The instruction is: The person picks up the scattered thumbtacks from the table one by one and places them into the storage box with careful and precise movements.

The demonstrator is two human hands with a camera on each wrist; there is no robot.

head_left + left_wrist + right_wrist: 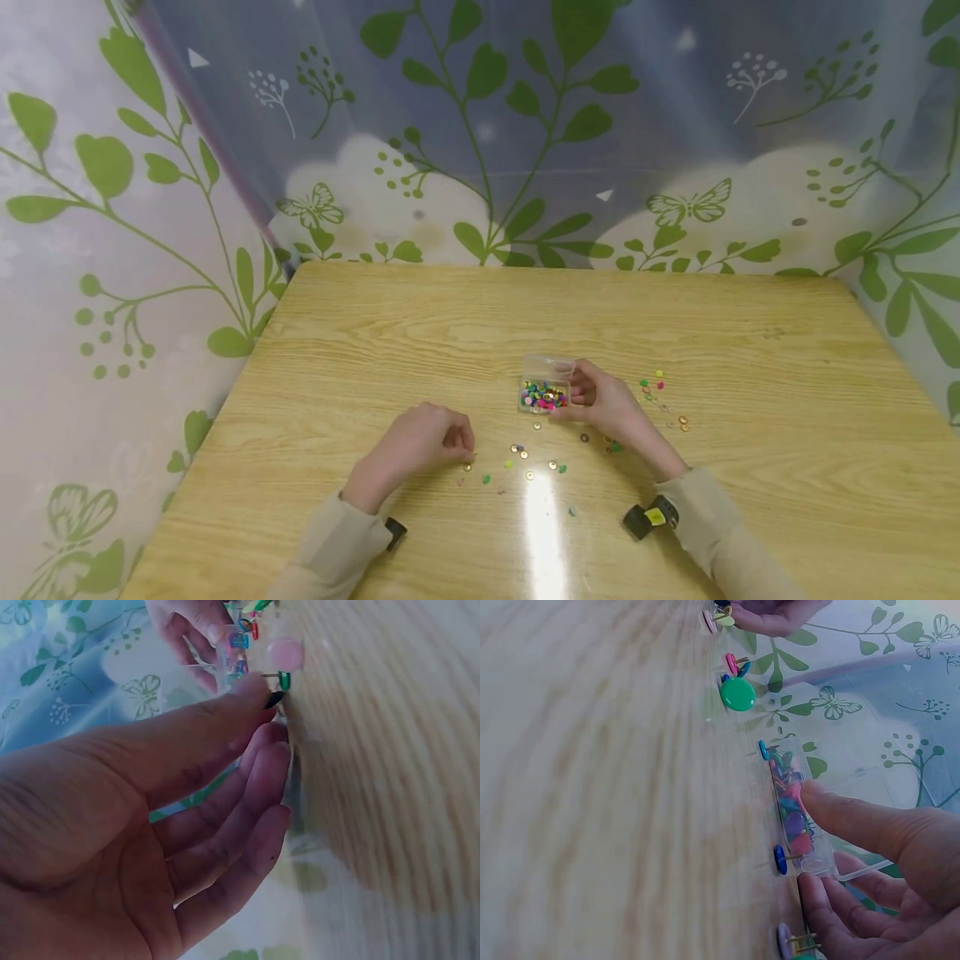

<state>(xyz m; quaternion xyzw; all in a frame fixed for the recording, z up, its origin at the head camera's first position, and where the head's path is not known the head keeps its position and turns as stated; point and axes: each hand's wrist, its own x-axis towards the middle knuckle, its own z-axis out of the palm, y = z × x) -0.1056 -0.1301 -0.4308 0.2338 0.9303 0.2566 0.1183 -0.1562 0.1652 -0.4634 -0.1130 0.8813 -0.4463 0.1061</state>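
On the wooden table (337, 350), your left hand (411, 442) pinches a dark tack (274, 699), thumb and forefinger nearly meeting; loose tacks (530, 476) lie just beside; beyond, your right hand (609, 408), fingers curled, grips the clear, open-lidded box (542, 367) of tacks; leaf-print backdrop (480, 167) behind.

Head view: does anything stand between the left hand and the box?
Nothing visible blocks the left hand: the box is open, its lid on the far side; the right hand holds it from the right; loose tacks near the path lie on the table.
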